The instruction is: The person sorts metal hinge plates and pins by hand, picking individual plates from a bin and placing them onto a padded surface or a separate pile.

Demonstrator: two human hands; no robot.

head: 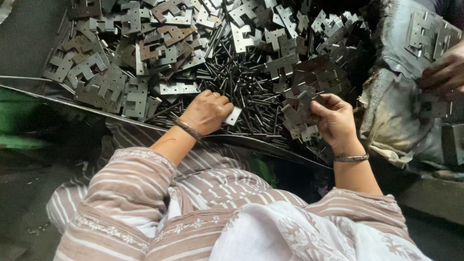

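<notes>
Left hand (207,112) pinching small plate (233,116), right hand (333,118) gripping hinge leaves (296,112), over pins (246,94)

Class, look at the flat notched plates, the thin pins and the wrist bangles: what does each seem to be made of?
Plates: likely stamped sheet steel, dull grey, some brownish, perhaps rust. Pins: dark metal rod, faint sheen. Bangles: probably metal, silvery glint.

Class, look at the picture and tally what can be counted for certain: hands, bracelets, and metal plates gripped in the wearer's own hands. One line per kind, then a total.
Hands: 3 (left hand, right hand, another person's hand)
Bracelets: 2 (left bracelet, right bracelet)
Gripped plates: 2 (light plate, grey plate)
Total: 7
</notes>
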